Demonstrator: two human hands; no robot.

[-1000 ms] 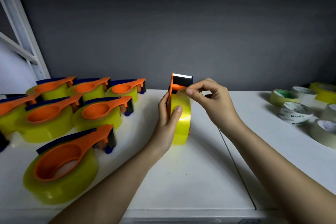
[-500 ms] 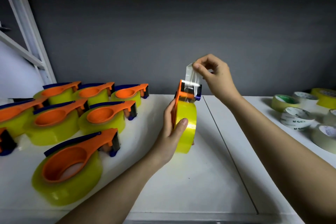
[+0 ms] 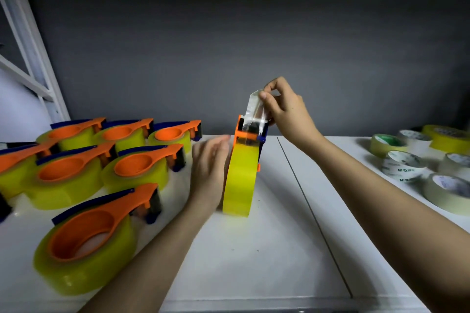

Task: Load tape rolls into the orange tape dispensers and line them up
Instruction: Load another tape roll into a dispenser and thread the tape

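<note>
Your right hand pinches the clear tape end above the upright dispenser at frame centre on the desk. Your left hand, fingers straight and blurred, is beside the roll; contact unclear.

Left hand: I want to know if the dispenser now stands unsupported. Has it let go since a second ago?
Yes. The left hand has opened and drawn leftward off the upright dispenser, toward the loaded dispensers; the right hand pinches the tape end.
</note>
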